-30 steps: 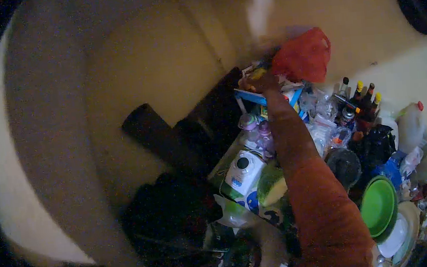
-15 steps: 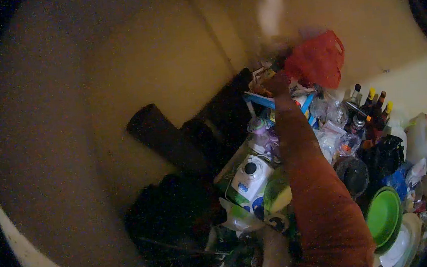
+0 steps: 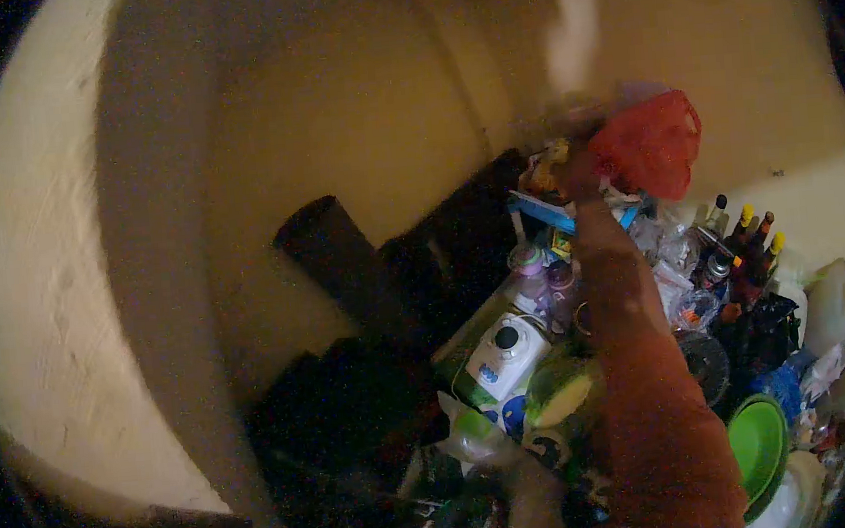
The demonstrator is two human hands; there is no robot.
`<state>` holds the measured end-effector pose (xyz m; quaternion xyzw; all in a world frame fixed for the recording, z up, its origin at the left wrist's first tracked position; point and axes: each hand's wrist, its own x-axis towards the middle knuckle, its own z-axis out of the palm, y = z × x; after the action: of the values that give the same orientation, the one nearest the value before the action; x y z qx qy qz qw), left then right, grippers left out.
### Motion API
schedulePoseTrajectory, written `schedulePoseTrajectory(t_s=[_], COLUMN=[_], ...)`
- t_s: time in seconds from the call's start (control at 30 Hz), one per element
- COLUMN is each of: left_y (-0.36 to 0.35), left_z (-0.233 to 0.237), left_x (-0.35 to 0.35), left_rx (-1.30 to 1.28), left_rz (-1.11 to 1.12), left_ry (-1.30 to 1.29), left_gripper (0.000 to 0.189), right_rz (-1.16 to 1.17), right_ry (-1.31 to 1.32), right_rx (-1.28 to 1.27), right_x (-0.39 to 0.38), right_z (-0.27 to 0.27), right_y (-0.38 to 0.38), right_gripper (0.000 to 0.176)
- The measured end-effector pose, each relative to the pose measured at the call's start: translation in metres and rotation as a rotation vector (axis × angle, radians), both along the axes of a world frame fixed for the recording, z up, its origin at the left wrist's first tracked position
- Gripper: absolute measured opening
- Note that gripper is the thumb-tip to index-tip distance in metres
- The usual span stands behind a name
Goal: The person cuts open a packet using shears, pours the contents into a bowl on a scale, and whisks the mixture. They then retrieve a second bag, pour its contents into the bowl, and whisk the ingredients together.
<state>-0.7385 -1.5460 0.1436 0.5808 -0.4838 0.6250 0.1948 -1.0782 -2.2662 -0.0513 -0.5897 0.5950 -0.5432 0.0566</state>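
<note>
My right arm, in an orange-brown sleeve, stretches up from the lower right. My right hand [image 3: 581,170] is over the top of a small blue-edged rack [image 3: 543,211], right beside a red plastic bag [image 3: 653,146]. Its fingers are dim and blurred, so I cannot tell what they hold. Small items [image 3: 544,167] lie on the rack by the hand. Low in the view, what looks like my left hand [image 3: 528,499] is near a pale green-and-white container [image 3: 476,436]; its fingers are lost in shadow.
A white appliance with a black knob [image 3: 506,355] stands on the crowded surface. To the right are several dark bottles [image 3: 745,229], a jug with a red cap [image 3: 832,301], a black bag [image 3: 770,326] and a green basin [image 3: 758,451]. Dark rolls [image 3: 338,256] lean against the wall.
The view has shifted, so the rack, bag and bottles appear lower and slightly to the right. More pale wall shows at left. My right hand stays at the rack beside the red bag.
</note>
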Motion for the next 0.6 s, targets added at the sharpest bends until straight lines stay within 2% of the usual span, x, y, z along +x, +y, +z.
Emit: schedulePoseTrajectory(t_s=[0.1, 0.23, 0.3, 0.33, 0.4, 0.47, 0.53, 0.6], left_y=[0.004, 0.012, 0.015, 0.022, 0.029, 0.028, 0.039, 0.052], left_z=[-0.002, -0.006, -0.01, -0.01, -0.017, -0.009, -0.005, -0.008], left_x=[-0.001, -0.004, 0.005, 0.007, 0.01, 0.003, 0.005, 0.009], left_rx=[-0.007, -0.022, -0.037, -0.04, -0.05, -0.027, 0.094, 0.232], left_rz=[-0.002, -0.026, -0.044, -0.06, -0.102, -0.182, -0.438, -0.562], left_ry=[-0.006, -0.016, -0.011, -0.002, 0.013, 0.03, 0.06, 0.15], left_gripper=[0.039, 0.039, 0.039, 0.04, 0.04, 0.04, 0.04, 0.037], right_rz=[0.044, 0.113, 0.539, 0.643, 0.585, 0.677, 0.707, 0.723], right_ry=[-0.026, -0.027, -0.472, -0.498, -0.191, -0.219, -0.178, -0.07], right_rx=[-0.074, -0.102, 0.028, -0.097, -0.239, -0.294, -0.268, -0.278], right_x=[-0.023, -0.057, -0.054, -0.051, -0.05, -0.039, -0.027, -0.01], right_z=[0.028, 0.058, 0.065, 0.063, 0.055, 0.035, 0.026, 0.036], right_y=[0.021, 0.104, 0.183, 0.221, 0.3, 0.375, 0.457, 0.539], right_gripper=[0.056, 0.054, 0.051, 0.048, 0.045, 0.044, 0.046, 0.044])
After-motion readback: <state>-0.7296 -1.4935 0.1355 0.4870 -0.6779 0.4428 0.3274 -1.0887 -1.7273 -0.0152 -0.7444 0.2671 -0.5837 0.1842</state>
